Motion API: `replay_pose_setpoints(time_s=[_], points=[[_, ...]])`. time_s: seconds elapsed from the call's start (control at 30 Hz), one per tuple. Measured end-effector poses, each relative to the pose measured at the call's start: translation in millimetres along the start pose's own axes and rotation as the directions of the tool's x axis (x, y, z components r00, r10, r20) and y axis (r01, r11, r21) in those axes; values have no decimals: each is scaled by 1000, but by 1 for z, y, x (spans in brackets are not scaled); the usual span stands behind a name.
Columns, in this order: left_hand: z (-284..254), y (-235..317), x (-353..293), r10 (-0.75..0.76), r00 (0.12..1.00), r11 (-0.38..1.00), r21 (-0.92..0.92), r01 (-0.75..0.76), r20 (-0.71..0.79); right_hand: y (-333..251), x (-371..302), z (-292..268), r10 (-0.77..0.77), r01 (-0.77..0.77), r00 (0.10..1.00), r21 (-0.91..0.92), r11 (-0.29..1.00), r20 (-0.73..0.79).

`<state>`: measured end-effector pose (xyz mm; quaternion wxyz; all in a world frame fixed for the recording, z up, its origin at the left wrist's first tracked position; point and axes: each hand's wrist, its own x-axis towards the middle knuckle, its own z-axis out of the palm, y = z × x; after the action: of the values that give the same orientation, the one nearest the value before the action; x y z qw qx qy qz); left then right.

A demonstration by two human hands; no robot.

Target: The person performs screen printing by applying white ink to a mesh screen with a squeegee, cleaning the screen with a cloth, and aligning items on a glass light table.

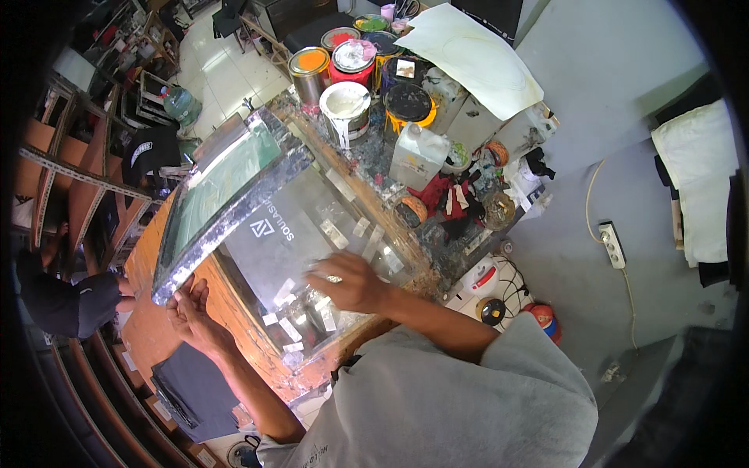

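A silk-screen printing frame (226,191) with green mesh is tilted up over the left part of the work table. My left hand (195,316) grips its near lower corner between thumb and fingers. Under it lies a dark grey printed sheet (273,226), a white design on its face. Several pale tape strips (290,329) are stuck around the sheet on the board. My right hand (347,282) hovers over or touches the sheet's right part. Its fingers are curled and smeared by motion, so whether they hold anything is hidden.
Open ink cans (310,74) and a white-coated tub (345,109) crowd the far table. A plastic jug (419,156), tape rolls and rags (449,195) lie to the right. Another person (70,304) is at the left. A power strip (612,244) hangs on the right wall.
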<state>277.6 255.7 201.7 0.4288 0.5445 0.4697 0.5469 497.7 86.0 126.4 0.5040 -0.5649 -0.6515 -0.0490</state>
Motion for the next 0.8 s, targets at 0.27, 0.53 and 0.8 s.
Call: replay_pose_setpoints(time_s=[0.27, 0.53, 0.8], points=[[-9, -20, 10, 5, 1000, 999, -50, -7, -26, 89, -118, -142, 622, -730, 679, -266, 630, -390], [-15, -25, 28, -30, 999, 989, -147, 27, -21, 145, -154, -191, 607, -840, 524, -245, 484, -597], [-27, -25, 34, -99, 995, 975, -198, 100, 16, 171, -117, -193, 614, -825, 506, -132, 550, -606]])
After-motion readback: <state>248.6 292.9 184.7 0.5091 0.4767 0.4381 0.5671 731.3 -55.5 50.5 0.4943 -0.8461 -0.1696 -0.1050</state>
